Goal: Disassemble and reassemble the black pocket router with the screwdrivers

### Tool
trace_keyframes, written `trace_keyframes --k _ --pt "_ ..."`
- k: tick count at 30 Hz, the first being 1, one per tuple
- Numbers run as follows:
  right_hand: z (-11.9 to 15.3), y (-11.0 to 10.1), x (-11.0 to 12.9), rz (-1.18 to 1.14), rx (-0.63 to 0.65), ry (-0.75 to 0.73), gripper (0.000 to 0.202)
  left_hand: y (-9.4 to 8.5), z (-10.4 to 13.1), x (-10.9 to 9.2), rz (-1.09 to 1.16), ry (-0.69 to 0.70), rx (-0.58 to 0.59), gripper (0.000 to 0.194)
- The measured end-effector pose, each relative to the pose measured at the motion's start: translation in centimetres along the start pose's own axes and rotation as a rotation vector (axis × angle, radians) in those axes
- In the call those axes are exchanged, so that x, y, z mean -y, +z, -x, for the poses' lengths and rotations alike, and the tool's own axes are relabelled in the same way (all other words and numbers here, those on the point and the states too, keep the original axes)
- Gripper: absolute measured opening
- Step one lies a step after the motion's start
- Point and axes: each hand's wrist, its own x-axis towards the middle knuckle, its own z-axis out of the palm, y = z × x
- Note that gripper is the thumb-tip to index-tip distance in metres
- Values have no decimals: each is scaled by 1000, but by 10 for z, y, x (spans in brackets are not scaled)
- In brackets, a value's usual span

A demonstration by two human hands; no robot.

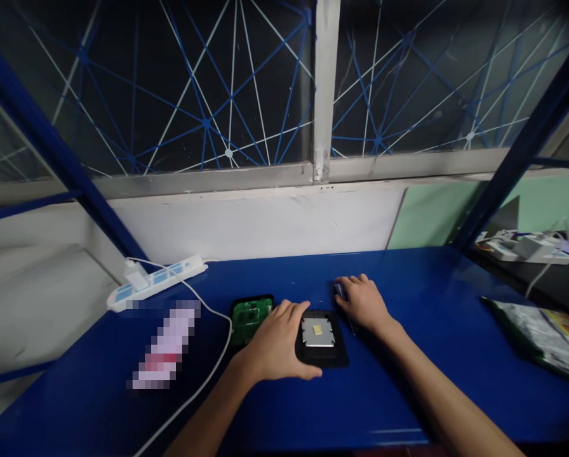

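Note:
A square black cover (340,355) with a silver metal plate (313,338) and a small yellowish pad lies on the blue table. My left hand (279,341) grips its left side, thumb along the near edge and fingers at the far left corner. Behind and left of that hand rests a black housing with a green circuit board (249,317), partly hidden by the hand. To the right of the cover, my right hand (362,301) is closed around a dark, slim tool (340,292), whose thin shaft points toward me.
A white power strip (155,283) with a plug sits at the back left, its white cable (207,379) crossing the table. A blurred pinkish packet (167,346) lies left. Shiny packaging (546,333) lies right, before another power strip (529,246). Blue frame posts flank the table.

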Motion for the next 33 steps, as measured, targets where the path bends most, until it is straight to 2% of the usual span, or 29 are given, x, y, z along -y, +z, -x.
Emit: trace_keyframes --k 3,9,14,18,26,33 --pt "-2 -1 2 -77 -42 26 34 8 0 -1 -30 -7 11 120" --pt "-8 -6 3 -301 -203 55 44 9 4 2 -33 6 14 118" --pt "-5 -15 11 -438 -319 -10 42 11 5 9 -16 39 -35 112" --pt "1 -18 20 -565 -390 -59 38 9 5 8 -53 43 -9 110" --pt "4 -11 26 -526 -421 -170 35 8 5 6 -56 59 -42 104" --pt "5 -13 29 -504 -416 -230 34 11 5 8 -24 84 -44 101"
